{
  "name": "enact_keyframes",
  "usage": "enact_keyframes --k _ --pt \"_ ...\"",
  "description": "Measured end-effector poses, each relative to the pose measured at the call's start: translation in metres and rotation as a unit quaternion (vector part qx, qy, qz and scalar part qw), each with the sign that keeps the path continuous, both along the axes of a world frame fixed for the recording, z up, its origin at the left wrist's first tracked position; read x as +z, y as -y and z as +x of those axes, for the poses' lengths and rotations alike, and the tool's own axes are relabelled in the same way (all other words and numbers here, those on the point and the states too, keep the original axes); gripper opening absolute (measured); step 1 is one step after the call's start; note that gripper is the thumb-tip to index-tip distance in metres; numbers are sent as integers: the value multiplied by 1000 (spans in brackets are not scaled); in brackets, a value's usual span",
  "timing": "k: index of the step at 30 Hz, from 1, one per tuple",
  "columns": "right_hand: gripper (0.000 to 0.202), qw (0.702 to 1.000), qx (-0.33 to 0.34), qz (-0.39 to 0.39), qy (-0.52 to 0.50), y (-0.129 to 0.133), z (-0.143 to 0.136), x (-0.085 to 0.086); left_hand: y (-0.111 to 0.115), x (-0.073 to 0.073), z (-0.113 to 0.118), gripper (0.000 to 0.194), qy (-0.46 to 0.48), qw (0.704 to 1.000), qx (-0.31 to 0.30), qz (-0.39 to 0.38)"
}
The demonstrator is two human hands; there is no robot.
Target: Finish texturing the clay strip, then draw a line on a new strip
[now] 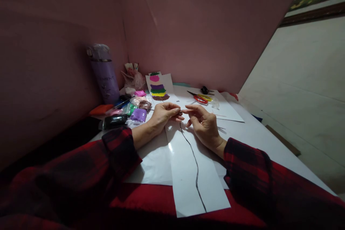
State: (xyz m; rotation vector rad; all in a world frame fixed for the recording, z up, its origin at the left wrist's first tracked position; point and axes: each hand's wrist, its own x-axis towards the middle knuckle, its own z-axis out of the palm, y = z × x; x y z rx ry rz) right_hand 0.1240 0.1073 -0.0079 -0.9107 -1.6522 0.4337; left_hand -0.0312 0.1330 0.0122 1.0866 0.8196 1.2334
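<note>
My left hand (166,115) pinches a small dark brown piece (180,113) between thumb and fingers, above the top of a white paper strip (185,172). A wavy dark line runs down the strip. Close beside the brown piece, my right hand (201,121) has its fingers bent and apart, the index fingertip at or near the piece; nothing shows in its grip. Behind the hands a card (169,82) with bands of pink, purple, green, yellow and brown leans upright.
Bagged coloured clay (138,115) lies to the left, before a purple bottle (105,79). Red-handled scissors (201,99), yellow-handled scissors (205,97) and a black item (205,90) lie behind my right hand. Pink walls (188,25) stand behind the table.
</note>
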Motion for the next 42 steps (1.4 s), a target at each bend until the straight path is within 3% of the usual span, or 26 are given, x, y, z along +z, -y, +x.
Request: enact_keyframes --k 12,23,28,34,39,42 --pt "28 999 13 -18 24 4 -1 3 1 0 0 7 2 999 39 9" --pt "46 987 115 -104 -42 6 -4 3 0 -1 -4 22 7 999 40 2" --pt "47 988 137 -67 14 10 -4 7 -1 -1 -2 9 2 998 60 15" --pt "50 990 116 -32 68 10 -4 7 -4 -3 -1 5 0 998 49 51" --pt "46 989 125 -79 -25 7 -6 7 -4 -6 -4 24 14 997 7 74" --pt "42 986 102 -80 -101 5 -6 7 -4 -6 -4 25 19 999 4 49"
